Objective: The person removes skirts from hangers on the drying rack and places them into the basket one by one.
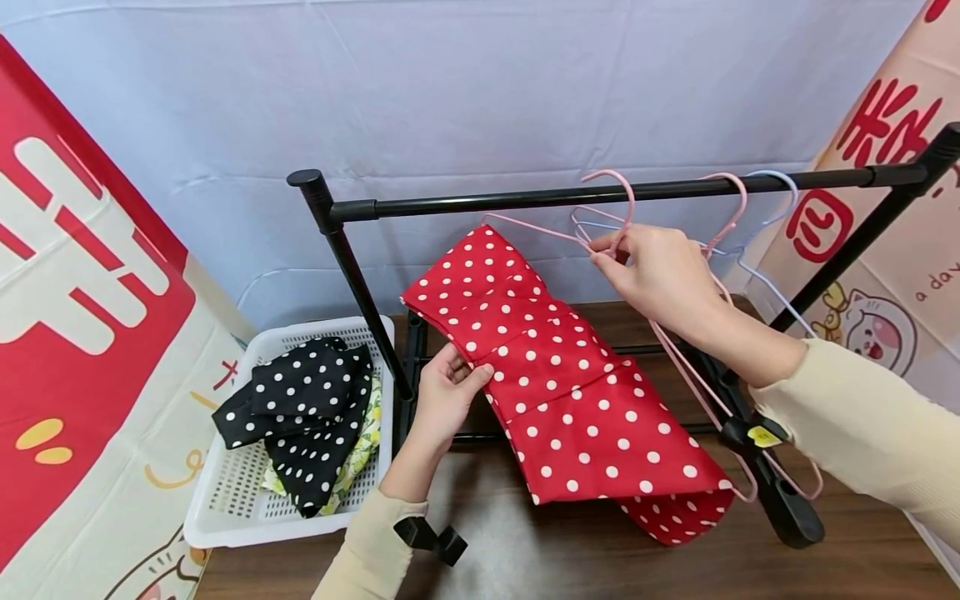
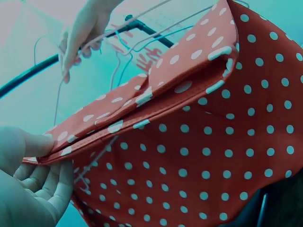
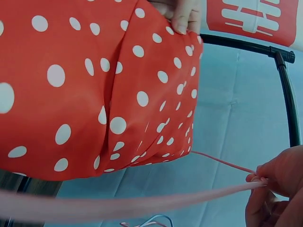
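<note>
A red cloth (image 1: 570,375) with white dots hangs folded in the middle of the head view. My left hand (image 1: 447,396) pinches its left edge between thumb and fingers. My right hand (image 1: 663,271) pinches a pink wire hanger (image 1: 536,227) just below its hook, in front of the black rail. One arm of this hanger runs to the cloth's upper corner. In the right wrist view, the hanger arm (image 3: 222,161) meets the cloth's edge; its tip is hidden. Whether the hook bears on the rail, I cannot tell.
Another pink hanger (image 1: 738,208) and a blue hanger (image 1: 789,204) hang on the black rail (image 1: 480,202) at the right. A white basket (image 1: 225,521) at left holds a black dotted cloth (image 1: 311,392) and a yellow patterned cloth (image 1: 367,433). The rack stands on a wooden surface (image 1: 600,558).
</note>
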Demonstrator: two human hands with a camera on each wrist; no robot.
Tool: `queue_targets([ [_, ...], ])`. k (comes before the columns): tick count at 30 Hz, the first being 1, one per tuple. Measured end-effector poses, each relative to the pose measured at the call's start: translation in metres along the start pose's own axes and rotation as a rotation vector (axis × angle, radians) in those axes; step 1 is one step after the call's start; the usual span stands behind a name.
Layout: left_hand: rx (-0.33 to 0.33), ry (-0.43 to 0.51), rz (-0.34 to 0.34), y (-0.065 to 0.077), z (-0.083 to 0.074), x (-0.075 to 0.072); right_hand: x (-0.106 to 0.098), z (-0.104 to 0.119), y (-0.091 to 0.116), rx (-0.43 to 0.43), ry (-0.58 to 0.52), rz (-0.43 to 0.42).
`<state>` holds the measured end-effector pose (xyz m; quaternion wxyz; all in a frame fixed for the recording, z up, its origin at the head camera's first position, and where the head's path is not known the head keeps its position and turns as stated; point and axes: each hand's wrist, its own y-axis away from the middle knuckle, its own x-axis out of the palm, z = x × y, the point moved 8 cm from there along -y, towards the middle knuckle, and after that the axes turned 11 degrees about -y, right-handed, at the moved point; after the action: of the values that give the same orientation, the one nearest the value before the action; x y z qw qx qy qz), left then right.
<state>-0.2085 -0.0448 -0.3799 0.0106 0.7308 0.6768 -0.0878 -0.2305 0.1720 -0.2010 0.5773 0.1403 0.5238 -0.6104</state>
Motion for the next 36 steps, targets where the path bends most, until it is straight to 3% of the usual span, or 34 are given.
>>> queue_targets([
  [13, 0.094, -0.075, -0.049, 0.007, -0.024, -0.014, -0.001, 0.002, -0.002, -0.011, 0.0, -0.014],
  [23, 0.085, -0.108, -0.053, 0.014, -0.033, -0.023, -0.003, 0.002, -0.001, -0.025, 0.012, -0.023],
  [30, 0.103, -0.175, -0.069, 0.026, -0.062, -0.03, -0.004, 0.002, -0.001, -0.026, 0.007, -0.037],
  [36, 0.122, -0.213, -0.085, 0.027, -0.069, -0.038, -0.004, 0.001, -0.001, -0.027, 0.016, -0.038],
])
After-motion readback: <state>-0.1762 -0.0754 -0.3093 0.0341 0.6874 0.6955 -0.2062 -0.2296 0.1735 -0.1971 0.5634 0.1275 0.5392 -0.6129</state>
